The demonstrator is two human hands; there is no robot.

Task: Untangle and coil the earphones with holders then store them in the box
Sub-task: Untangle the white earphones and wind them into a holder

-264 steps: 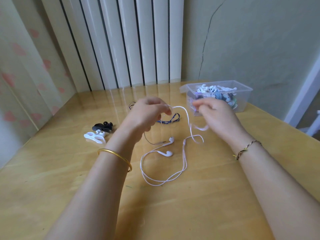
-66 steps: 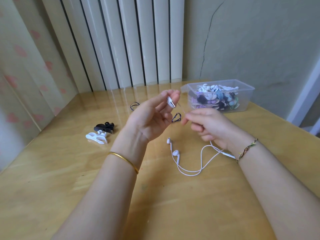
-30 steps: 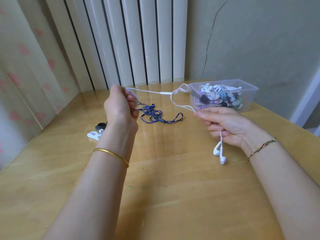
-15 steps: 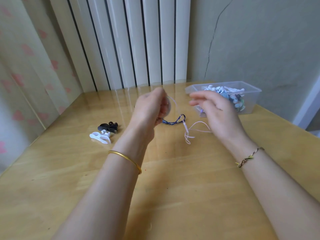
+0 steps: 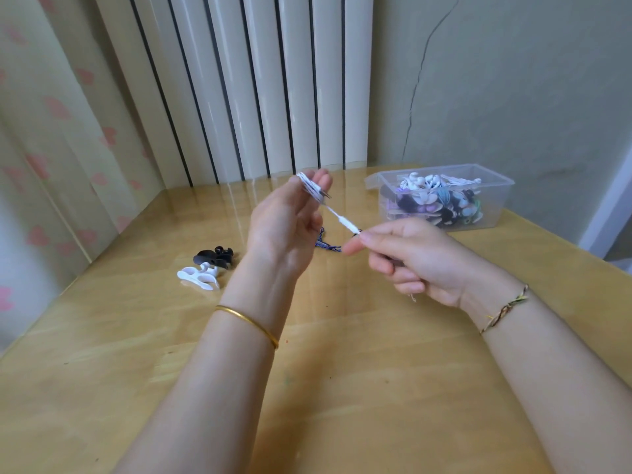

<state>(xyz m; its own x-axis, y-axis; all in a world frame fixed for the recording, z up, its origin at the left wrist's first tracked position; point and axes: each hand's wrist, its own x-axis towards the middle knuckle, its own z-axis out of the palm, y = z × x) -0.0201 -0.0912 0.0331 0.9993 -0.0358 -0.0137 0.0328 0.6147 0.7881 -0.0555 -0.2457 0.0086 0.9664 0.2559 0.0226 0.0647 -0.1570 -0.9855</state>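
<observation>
Since half a second ago loose cable has wound up: white earphones [image 5: 312, 187] sit coiled at twelve o'clock, pinched in my left hand [image 5: 284, 227]; my right hand [image 5: 417, 258] pinches the taut tail. Coiling step, I judge; next, steady wraps, then the box [image 5: 505, 200] at two o'clock.

One wide-angle view, worn on the person's head, looks forward and down along both forearms onto the glossy yellow wooden table [image 5: 342, 388]. The left hand [image 5: 284, 227] and right hand [image 5: 417, 258], with the thin white earphone cable [image 5: 347, 224] between them, fill mid-frame, close to the lens; white vertical blinds [image 5: 260, 80] and the clear plastic box [image 5: 497, 213] lie farther off.
</observation>
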